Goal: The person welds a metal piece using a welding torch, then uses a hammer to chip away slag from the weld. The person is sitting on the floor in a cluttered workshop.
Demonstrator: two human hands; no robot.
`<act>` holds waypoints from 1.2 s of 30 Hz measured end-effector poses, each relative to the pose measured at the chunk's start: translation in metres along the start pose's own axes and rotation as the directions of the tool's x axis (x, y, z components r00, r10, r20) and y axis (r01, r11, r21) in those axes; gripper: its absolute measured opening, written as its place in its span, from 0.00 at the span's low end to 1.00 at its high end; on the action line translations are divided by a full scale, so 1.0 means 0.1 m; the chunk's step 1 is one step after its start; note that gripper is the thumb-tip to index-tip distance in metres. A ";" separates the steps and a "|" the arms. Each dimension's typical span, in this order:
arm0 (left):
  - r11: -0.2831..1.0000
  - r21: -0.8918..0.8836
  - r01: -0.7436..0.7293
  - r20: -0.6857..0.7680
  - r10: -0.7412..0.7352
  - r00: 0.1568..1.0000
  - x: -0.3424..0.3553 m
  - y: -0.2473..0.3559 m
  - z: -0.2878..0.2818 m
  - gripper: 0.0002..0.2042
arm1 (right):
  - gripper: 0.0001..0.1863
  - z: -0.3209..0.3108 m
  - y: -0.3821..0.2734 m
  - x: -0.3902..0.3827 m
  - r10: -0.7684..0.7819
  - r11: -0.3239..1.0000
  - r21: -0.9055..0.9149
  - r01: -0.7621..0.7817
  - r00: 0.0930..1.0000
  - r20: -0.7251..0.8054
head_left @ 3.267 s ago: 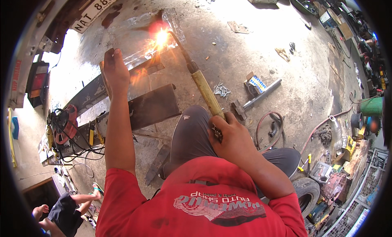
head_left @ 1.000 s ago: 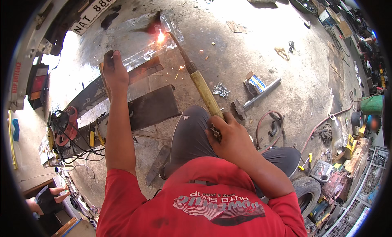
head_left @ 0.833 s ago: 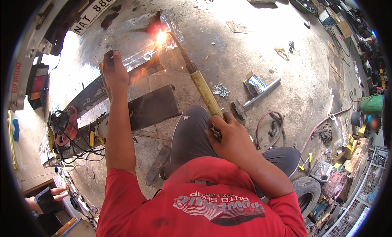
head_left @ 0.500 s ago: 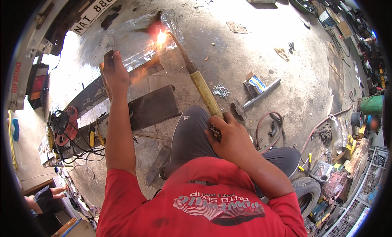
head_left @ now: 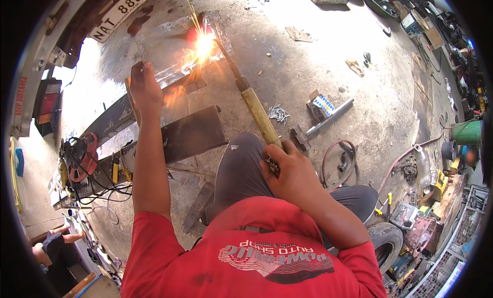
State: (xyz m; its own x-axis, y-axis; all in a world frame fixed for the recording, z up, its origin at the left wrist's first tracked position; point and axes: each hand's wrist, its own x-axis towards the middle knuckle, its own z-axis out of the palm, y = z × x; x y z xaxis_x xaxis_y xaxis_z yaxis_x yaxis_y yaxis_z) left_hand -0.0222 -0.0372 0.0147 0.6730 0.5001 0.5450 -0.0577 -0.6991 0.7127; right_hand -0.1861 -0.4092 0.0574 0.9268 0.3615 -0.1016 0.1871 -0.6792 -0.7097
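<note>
My right hand (head_left: pixel 290 167) is closed around the pale, worn handle of a torch (head_left: pixel 261 113). Its thin dark neck slants up and left to a blazing glow (head_left: pixel 204 45), where sparks fly upward over a shiny metal sheet (head_left: pixel 222 28). With the thumb up, my left hand (head_left: pixel 148 92) grips a flat, dark-topped piece (head_left: pixel 136 74) whose lower part is mostly hidden by the hand. Behind the left forearm lie a long dark metal strip (head_left: pixel 115 112) and a wider dark metal plate (head_left: pixel 192 133). Glare hides the exact spot under the torch tip.
Loose nails (head_left: pixel 278 114), a small box (head_left: pixel 322 105) and a hammer (head_left: pixel 328 118) lie right of the torch. A hose (head_left: pixel 324 167) curls near my knee. A red cable reel (head_left: pixel 83 157) stands at left, below a vehicle's rear. Another person's hand (head_left: pixel 72 236) shows lower left.
The glow at the torch tip has grown brighter and wider, and sparks now shoot up from it. My hands have barely moved. The other person's hand at lower left has shifted slightly.
</note>
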 end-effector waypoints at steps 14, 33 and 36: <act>0.998 -0.053 0.046 0.035 -0.044 0.998 0.03 -0.06 0.00 0.23 | 0.14 -0.02 0.01 0.01 -0.003 1.000 -0.008 0.004 1.000 0.019; 0.989 -0.145 0.035 0.020 -0.033 0.999 0.03 -0.07 0.03 0.21 | 0.11 -0.01 -0.01 0.03 0.001 1.000 -0.001 -0.001 1.000 0.010; 0.989 -0.139 0.052 0.043 -0.046 0.998 0.01 -0.05 0.03 0.21 | 0.11 -0.01 0.01 0.02 0.004 1.000 0.001 -0.004 1.000 0.011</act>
State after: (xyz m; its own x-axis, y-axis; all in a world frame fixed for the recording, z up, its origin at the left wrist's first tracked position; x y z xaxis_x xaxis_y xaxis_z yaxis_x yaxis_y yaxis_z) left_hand -0.0194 -0.0346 0.0105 0.7059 0.5093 0.4922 -0.1251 -0.5944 0.7944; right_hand -0.1839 -0.4094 0.0570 0.9239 0.3661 -0.1117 0.1837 -0.6800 -0.7098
